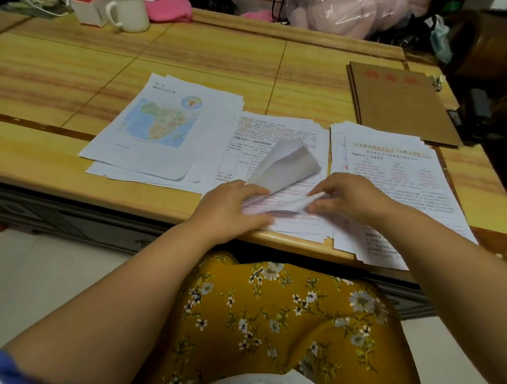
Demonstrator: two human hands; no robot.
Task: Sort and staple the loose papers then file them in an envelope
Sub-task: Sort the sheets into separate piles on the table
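Leafing through the middle stack of white printed papers point(278, 152), we pin its near edge with our left hand point(230, 211), fingers laid fairly flat on the sheets. Our right hand point(343, 196) pinches the corner of several lifted pages point(286, 161), which curl up and back over the stack. The stack lies at the near edge of the yellow wood-grain tabletop point(195, 50). To its left, a second pile of white sheets topped by a colour map page point(159, 125). To its right, a third pile with orange-headed text point(393, 181), overhanging the tabletop edge. A brown card envelope with red characters point(398, 102) lies at the far right. A white enamel mug point(127, 6) stands far left.
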